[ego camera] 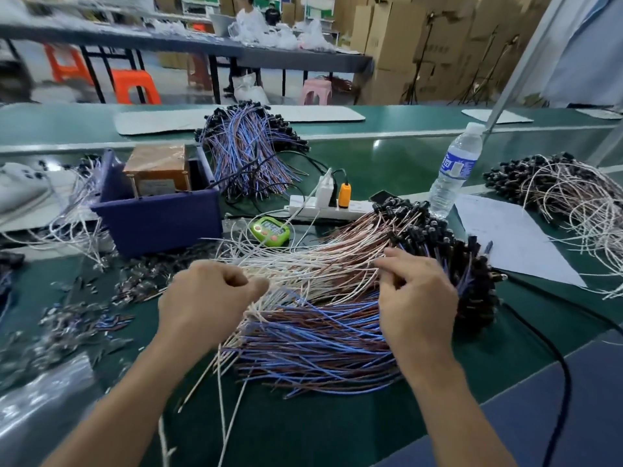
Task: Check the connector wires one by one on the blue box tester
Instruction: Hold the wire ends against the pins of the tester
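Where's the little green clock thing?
In the head view, the green timer sits mid-table, just right of the blue box and in front of the white power strip.

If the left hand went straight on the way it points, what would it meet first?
The white wires of the near pile, which lie right in front of the left hand. Past them, probably the green timer; depth is unclear.
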`<state>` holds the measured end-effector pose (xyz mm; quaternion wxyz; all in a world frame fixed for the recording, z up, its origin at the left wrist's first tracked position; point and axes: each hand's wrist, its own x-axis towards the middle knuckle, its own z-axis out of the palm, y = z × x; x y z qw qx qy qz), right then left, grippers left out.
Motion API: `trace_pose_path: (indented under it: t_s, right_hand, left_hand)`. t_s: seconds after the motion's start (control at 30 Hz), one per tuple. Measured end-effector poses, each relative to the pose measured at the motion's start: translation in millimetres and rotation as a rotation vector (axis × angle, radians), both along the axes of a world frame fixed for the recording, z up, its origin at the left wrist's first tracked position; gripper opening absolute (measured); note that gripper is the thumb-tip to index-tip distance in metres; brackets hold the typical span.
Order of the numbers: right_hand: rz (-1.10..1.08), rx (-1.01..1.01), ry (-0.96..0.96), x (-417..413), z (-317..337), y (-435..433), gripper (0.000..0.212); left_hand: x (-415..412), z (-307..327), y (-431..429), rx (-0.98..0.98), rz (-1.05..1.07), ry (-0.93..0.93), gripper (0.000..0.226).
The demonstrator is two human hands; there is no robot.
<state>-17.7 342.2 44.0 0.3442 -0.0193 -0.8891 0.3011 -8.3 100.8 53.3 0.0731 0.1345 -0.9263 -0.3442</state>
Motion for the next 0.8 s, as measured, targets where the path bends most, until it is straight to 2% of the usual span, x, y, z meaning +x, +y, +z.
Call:
trace_pose_path:
  t_s: [0.03,0.1,0.2,0.3,0.37,0.43,0.53,0.57,0.67,0.7,0.8]
  right_hand:
    - [0.106,-0.014,-0.028,1,0,-18,0.021]
    - [0.309,-0.043,-0.110,2,-1,-58,0.021]
    - [0.549,-0.129,-0.255,0,-4,-118,0.022]
    - [0.697,-0.171,-0.361,1,-7,-172,0.025]
    - [0.762,-0.191,-0.387,4,-7,-203,0.028]
    - [0.807,-0.182,-0.411,3,-7,-230,0.028]
    - [0.872,-0.139,-0.478,-2,-9,-271,0.022]
    - [0.890,-0.129,-0.505,-4,-10,-285,0.021]
    - [0.925,-0.077,-0.570,-6,-14,-321,0.018]
    - [0.933,-0.050,-0.589,-8,-15,-332,0.018]
    - [0.945,0.030,-0.621,-15,-14,-366,0.019]
  left_hand:
    - [1,1,-9,0.071,0.019,0.033,0.024]
    - [4,1,-26,0.175,0.065,0.114,0.002]
    - [13,-5,-51,0.201,0.137,0.239,0.028]
    - [23,-11,-82,0.365,0.109,0.262,0.050]
    - [34,-14,-106,0.449,0.130,0.285,0.056]
    - [43,-17,-130,0.501,0.184,0.307,0.053]
    - [58,-21,-165,0.527,0.382,0.353,0.030]
    - [63,-24,-177,0.485,0.480,0.375,0.020]
    - [78,-28,-207,0.164,0.686,0.413,0.007]
    - [82,-28,-217,0.101,0.709,0.406,0.008]
    - [86,-31,-244,-0.066,0.720,0.294,0.030]
